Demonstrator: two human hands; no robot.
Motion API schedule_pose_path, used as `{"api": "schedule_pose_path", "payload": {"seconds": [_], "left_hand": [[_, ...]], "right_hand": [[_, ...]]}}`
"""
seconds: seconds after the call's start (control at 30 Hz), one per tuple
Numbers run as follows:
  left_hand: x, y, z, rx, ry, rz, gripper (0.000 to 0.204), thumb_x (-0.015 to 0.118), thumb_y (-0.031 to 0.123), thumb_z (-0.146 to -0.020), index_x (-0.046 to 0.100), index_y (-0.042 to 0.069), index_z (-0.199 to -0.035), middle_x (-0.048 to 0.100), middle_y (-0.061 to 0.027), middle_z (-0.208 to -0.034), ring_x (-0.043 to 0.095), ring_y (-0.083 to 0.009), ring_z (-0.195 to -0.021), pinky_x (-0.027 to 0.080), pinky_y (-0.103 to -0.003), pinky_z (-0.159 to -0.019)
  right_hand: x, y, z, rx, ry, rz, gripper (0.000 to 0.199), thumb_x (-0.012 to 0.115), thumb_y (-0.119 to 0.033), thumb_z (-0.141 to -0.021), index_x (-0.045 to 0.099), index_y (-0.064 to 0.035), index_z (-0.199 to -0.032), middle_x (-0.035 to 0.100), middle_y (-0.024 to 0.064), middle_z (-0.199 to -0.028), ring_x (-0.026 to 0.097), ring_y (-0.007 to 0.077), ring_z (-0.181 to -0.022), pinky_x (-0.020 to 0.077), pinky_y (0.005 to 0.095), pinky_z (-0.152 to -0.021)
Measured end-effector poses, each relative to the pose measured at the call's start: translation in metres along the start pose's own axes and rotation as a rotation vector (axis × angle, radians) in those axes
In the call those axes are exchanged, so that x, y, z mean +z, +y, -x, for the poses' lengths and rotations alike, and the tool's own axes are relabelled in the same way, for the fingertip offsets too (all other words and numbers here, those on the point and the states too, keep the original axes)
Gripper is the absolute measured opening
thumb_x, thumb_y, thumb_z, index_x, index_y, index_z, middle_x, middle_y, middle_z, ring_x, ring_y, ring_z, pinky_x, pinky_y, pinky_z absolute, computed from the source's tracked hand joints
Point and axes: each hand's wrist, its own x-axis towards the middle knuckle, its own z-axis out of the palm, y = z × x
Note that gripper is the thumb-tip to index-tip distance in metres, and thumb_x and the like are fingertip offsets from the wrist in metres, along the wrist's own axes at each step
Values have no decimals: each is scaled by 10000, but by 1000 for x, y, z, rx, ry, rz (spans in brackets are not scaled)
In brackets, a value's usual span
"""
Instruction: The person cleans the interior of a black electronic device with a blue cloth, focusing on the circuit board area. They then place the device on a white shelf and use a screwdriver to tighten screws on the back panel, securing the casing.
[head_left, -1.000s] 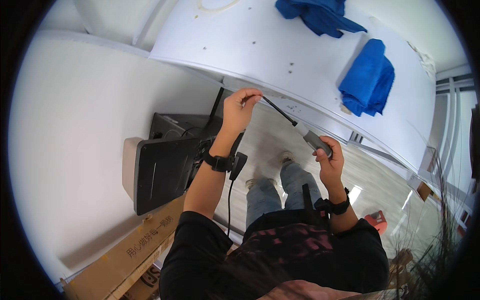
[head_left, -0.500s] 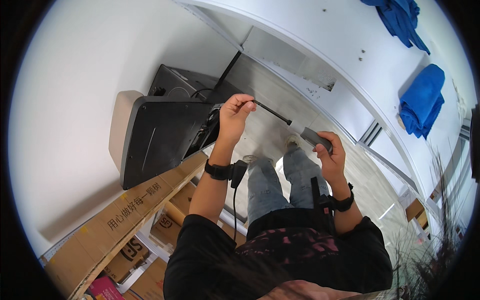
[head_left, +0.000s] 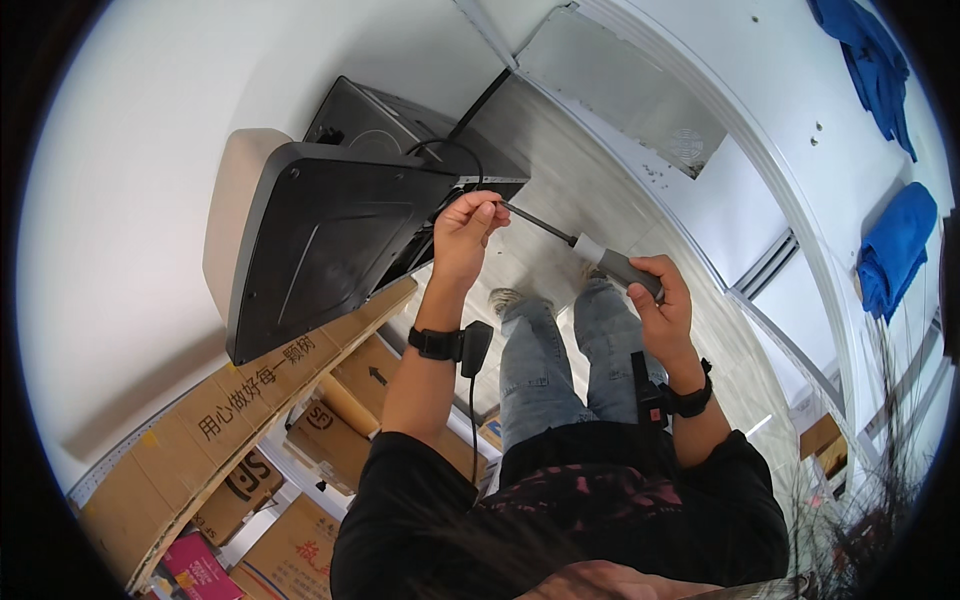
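Observation:
A screwdriver (head_left: 616, 266) with a grey handle and a dark shaft spans the gap between my two hands, slanting up to the left. My right hand (head_left: 668, 310) is closed around the handle's end. At the shaft's tip, the fingers of my left hand (head_left: 463, 235) are pinched together; a small part at the tip is too tiny to make out. Just left of that hand stands a machine with a black panel (head_left: 325, 240) and a beige side (head_left: 235, 205). Its inner parts show in a dark opening along the panel's right edge, with a black cable looping above.
Behind the panel is a black box-shaped unit (head_left: 385, 125) against the wall. A cardboard-topped shelf (head_left: 240, 410) with several cartons lies at lower left. A white table (head_left: 770, 130) on the right bears blue cloths (head_left: 898, 250). A cable hangs from my left wrist strap (head_left: 437, 345).
The view has shifted, so the machine sits higher and the white table farther right. Both hands keep hold of the screwdriver, and its tip stays between my left fingers.

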Motion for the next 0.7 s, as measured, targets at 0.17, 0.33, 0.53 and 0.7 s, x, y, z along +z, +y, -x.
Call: {"api": "schedule_pose_path", "payload": {"seconds": [0.17,0.33,0.53,0.7], "left_hand": [[-10,-3,2,-16,-5,47,124,572,72,-971,651,14,-1047,676,-60,-895,643,-137,-825,532,-291,-801],[-25,0,2,-49,-47,-11,119,592,83,-963,652,19,-1043,671,-54,-890,638,-138,-817,526,-295,-801],[-31,1,4,-83,-62,10,120,602,96,-960,652,11,-1028,665,-53,-874,625,-149,-793,521,-305,-790],[-37,5,6,-164,-93,-23,127,591,118,-972,648,14,-1016,659,-60,-883,622,-150,-813,517,-299,-803]], "right_hand": [[7,4,-4,-20,-29,18,263,641,-198,-928,605,-16,-1114,592,97,-937,569,215,-822,447,313,-747],[4,-4,-12,-89,-67,80,235,655,-157,-909,622,-17,-1095,593,115,-922,578,234,-801,456,314,-722],[4,-9,-21,-125,-103,105,223,667,-89,-877,639,-20,-1088,594,119,-922,588,243,-791,463,314,-708],[3,-15,-24,-128,-149,118,217,667,-44,-861,650,-20,-1076,591,123,-926,588,251,-766,477,322,-678]]}}
